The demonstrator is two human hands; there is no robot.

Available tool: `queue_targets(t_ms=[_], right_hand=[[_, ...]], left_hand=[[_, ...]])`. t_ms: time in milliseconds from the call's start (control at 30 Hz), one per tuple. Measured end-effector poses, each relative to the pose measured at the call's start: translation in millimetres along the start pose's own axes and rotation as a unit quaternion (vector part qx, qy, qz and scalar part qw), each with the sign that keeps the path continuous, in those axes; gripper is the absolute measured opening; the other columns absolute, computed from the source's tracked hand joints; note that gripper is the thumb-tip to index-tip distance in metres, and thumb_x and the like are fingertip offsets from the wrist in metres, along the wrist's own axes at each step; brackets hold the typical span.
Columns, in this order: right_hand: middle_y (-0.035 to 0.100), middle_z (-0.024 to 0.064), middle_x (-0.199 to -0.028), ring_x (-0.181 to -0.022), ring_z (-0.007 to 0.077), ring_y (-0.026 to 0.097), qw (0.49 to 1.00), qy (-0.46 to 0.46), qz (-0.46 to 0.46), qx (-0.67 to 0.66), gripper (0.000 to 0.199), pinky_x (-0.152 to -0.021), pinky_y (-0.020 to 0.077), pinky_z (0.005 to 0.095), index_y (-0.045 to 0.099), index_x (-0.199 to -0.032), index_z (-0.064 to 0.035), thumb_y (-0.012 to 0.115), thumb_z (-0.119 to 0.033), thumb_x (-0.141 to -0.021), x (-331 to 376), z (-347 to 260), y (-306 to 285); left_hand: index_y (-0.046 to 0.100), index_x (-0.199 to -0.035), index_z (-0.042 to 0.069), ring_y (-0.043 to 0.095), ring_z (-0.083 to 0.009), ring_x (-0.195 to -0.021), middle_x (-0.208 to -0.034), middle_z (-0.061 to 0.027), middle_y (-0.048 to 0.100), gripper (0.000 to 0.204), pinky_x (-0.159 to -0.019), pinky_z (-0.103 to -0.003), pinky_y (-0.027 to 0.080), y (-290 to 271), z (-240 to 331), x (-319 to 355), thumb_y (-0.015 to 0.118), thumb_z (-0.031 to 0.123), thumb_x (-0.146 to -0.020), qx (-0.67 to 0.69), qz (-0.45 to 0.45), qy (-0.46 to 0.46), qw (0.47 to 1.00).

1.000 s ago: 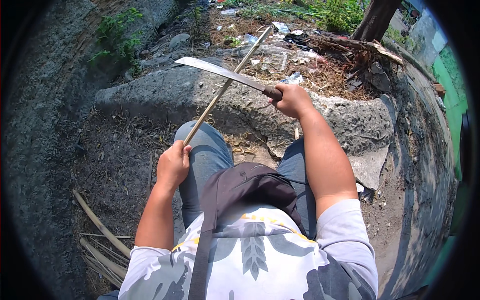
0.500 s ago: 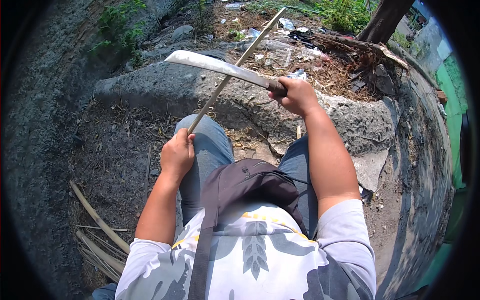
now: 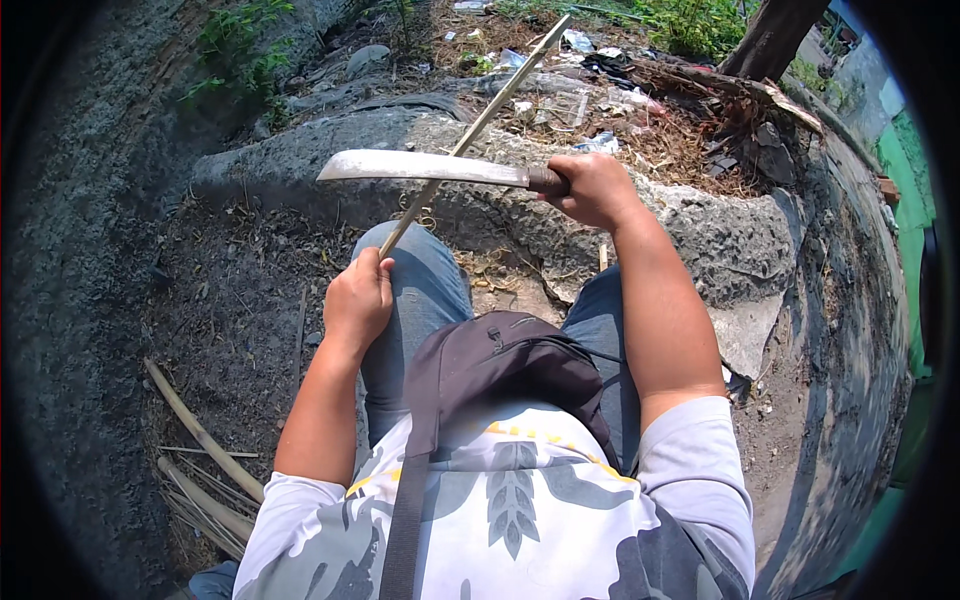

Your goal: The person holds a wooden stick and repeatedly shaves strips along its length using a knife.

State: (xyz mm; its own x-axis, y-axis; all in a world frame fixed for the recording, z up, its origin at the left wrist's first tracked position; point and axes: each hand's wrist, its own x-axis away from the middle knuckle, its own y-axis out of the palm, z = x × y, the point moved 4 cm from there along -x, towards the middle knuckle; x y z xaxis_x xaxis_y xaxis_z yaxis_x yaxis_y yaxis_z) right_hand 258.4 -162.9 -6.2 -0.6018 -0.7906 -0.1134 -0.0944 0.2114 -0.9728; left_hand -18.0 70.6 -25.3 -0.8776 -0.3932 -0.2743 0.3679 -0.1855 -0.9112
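I see the left hand closed around the near end of a thin stick, which slants up and away over the knee. The right hand is clenched on the knife handle; the blade lies level, crossing over the stick mid-length, above a concrete slab.

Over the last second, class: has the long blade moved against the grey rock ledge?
Yes. The blade, gripped by the right hand, has swung from pointing up-left to lying nearly level across the stick, nearer the rock ledge.
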Motion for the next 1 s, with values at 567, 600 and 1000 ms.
queue_targets(t_ms=[567,600,1000], right_hand=[[0.073,0.0128,-0.091,-0.089,0.0395,0.070,0.999,-0.023,0.043,0.005,0.038,-0.077,0.0540,0.0505,0.070,-0.096,-0.0135,0.080,-0.049,-0.086,4.5,-7.5,-3.9],[0.073,0.0128,-0.091,-0.089,0.0395,0.070,0.999,-0.025,0.043,0.005,0.038,-0.077,0.0540,0.0505,0.070,-0.096,-0.0135,0.080,-0.049,-0.086,2.9,-1.5,-1.9],[0.075,0.0154,-0.095,-0.092,0.0351,0.072,0.976,0.146,0.013,-0.159,0.036,-0.080,0.0547,0.0465,0.073,-0.102,-0.0121,0.082,-0.043,-0.087,11.7,28.1,4.0]], left_hand=[[0.057,-0.104,0.007,0.067,-0.0477,-0.078,-0.088,-0.0209,0.070,0.019,-0.066,-0.058,0.052,2.7,-1.6,0.2,0.054,0.026,-0.106,0.003,-0.003,-0.019,1.000],[0.057,-0.104,0.007,0.067,-0.0477,-0.078,-0.088,-0.0209,0.070,0.019,-0.066,-0.058,0.052,3.5,-2.9,0.3,0.054,0.026,-0.106,0.002,-0.001,-0.021,1.000],[0.056,-0.104,0.006,0.067,-0.0480,-0.077,-0.087,-0.0219,0.070,0.021,-0.066,-0.058,0.052,6.9,-3.6,-2.8,0.054,0.027,-0.107,0.020,0.000,-0.007,1.000]])
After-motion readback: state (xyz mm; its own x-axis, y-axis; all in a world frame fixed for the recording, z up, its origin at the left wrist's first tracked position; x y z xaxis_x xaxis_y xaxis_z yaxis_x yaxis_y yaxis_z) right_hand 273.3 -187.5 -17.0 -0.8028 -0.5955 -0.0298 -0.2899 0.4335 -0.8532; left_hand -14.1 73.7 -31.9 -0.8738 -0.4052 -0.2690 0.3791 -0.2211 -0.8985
